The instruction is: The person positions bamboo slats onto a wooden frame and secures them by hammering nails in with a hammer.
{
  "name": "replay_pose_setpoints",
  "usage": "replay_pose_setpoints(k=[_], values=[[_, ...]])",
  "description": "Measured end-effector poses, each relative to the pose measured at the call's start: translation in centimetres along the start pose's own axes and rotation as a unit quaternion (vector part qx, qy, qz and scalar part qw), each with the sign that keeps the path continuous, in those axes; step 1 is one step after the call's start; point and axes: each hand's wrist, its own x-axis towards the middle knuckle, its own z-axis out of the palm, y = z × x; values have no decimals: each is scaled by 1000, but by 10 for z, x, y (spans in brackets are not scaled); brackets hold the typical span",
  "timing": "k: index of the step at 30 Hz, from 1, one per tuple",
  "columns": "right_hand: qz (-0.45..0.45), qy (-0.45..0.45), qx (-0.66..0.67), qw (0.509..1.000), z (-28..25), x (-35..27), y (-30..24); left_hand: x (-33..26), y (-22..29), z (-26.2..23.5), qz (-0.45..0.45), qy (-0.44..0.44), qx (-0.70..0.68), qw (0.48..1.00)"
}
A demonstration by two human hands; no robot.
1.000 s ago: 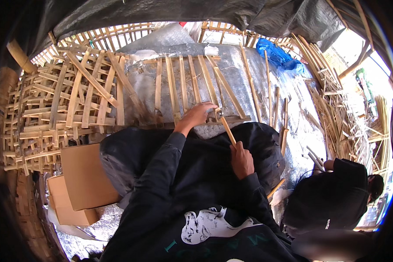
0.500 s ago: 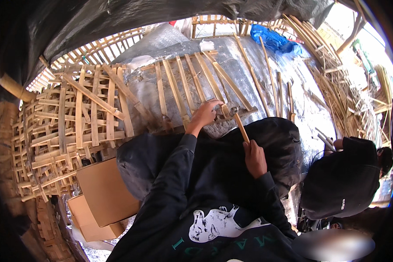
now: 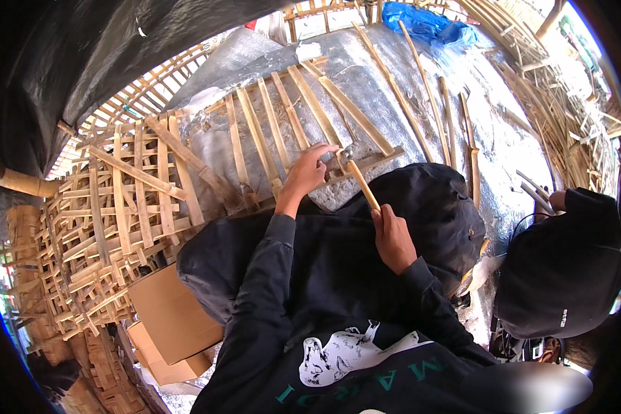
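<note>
In my right hand (image 3: 393, 238) is the wooden handle of a hammer (image 3: 363, 186). Its metal head lies over the near end of a bamboo slat (image 3: 317, 103), close to my left fingertips. My left hand (image 3: 305, 174) is bent in a pinch at that slat end; whatever is between its fingers is too small to make out. Several slats lie side by side across a far strip and a near bamboo strip (image 3: 376, 160), forming an open frame. A grey stone block (image 3: 334, 194) sits beneath the near strip, between my covered knees.
Woven bamboo lattice panels (image 3: 117, 200) are piled at left, above cardboard boxes (image 3: 176, 310). Loose bamboo poles (image 3: 421, 90) rest on silvery sheeting to the right. A blue plastic sheet (image 3: 428, 24) lies at the back. Another person in black (image 3: 559, 276) sits close on my right.
The hammer's head has shifted slightly left, closer to my left fingertips and the slat end. My left hand stays by the same slat. The whole view has tilted a little.
</note>
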Motion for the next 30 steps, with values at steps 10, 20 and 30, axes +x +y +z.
replay_pose_setpoints(k=[10, 20, 30], values=[[59, -36, -2, 998, -1, -8, 5, 0, 2, 4, -21, 7, 25, 999], [47, -34, -36, 998, -8, -8, -7, -1, 7, 4, 4, 23, 24, 999], [20, 11, -57, 998, -4, -9, 2, 2, 6, 0, -66, -32, 7, 997]])
